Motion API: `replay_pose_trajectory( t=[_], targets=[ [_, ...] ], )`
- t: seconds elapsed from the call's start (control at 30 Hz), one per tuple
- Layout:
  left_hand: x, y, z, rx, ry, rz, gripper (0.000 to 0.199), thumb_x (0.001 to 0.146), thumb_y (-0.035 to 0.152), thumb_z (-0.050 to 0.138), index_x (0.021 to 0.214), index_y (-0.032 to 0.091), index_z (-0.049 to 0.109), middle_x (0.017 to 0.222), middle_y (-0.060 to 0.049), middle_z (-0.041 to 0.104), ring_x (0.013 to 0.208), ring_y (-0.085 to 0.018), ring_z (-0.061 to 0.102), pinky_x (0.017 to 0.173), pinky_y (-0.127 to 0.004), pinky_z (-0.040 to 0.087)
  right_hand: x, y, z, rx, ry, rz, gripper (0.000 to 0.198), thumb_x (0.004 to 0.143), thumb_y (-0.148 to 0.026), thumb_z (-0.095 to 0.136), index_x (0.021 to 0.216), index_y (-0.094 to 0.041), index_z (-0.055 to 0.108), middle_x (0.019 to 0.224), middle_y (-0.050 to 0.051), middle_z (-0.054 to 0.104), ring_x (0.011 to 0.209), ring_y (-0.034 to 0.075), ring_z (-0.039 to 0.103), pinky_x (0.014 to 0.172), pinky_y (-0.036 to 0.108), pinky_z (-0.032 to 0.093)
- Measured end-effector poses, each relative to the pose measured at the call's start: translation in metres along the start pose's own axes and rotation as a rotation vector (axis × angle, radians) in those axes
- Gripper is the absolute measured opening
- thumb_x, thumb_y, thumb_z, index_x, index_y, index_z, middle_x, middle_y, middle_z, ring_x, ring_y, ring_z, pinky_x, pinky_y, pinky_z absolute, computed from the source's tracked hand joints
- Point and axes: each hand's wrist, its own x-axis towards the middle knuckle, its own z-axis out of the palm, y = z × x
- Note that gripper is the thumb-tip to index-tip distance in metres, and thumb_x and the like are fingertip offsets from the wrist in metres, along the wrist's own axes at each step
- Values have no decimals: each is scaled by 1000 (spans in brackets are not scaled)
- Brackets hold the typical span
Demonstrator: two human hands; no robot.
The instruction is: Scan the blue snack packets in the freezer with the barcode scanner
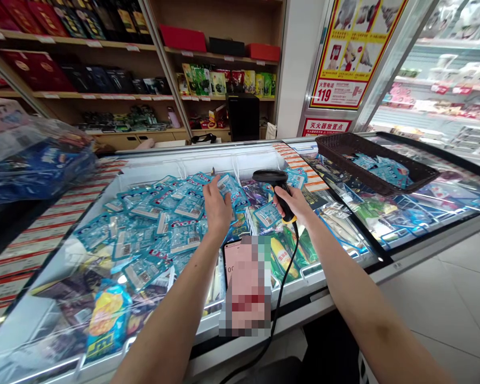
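Observation:
My right hand (290, 205) grips a black barcode scanner (270, 177) with a yellow-tipped handle, its cable running down toward me. At the top right of a pile of small blue snack packets (180, 213), my left hand (218, 208) has its thumb and fingers on one blue packet (231, 188); the fingertips partly cover its edge. The scanner head is to the right of that packet, a short gap away. White barcode labels show on many packets. Below my hands, a phone (232, 250) lies on the freezer's glass, its lower part blurred out.
The packets lie on a glass-topped chest freezer (208, 341) with frozen goods inside. A brown basket (420, 178) with several blue packets stands at right. Plastic-wrapped goods (36, 160) sit at left. Shelves (116, 96) and a black box-shaped object (244, 117) are behind.

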Motion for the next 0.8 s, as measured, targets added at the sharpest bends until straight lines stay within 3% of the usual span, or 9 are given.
replay_pose_trajectory(
  t=[0.23,0.37,0.47,0.6,0.8],
  targets=[
    [4,10,-15,296,19,-74,45,84,18,53,129,17,58,137,-21,46,125,-37,47,101,-55,39,11,10,-12,0,239,96,47,77,-67,65,69,-21,54,54,1,57,40,13,50,36,26,41],
    [3,15,-21,391,4,25,42,86,16,51,126,22,60,152,-15,39,139,-38,33,109,-59,25,15,17,-18,-11,322,104,45,78,-65,64,72,-22,52,61,2,59,43,12,53,35,26,42],
    [2,20,-17,377,-117,183,36,91,18,45,121,24,64,145,-10,50,136,-32,41,112,-53,22,16,18,-19,10,342,104,44,78,-63,65,72,-21,52,63,2,58,42,11,53,34,25,43],
    [-3,33,-4,280,-347,289,36,96,41,45,117,22,67,123,-9,67,119,-29,55,107,-47,31,13,13,-18,34,339,99,44,76,-62,68,72,-20,53,67,2,59,42,11,53,34,24,42],
    [-17,51,12,253,-600,356,53,86,60,55,123,23,64,126,-10,66,119,-31,55,101,-47,34,12,11,-18,37,342,104,44,76,-62,68,72,-20,55,68,3,61,44,11,54,34,25,43]
  ],
)
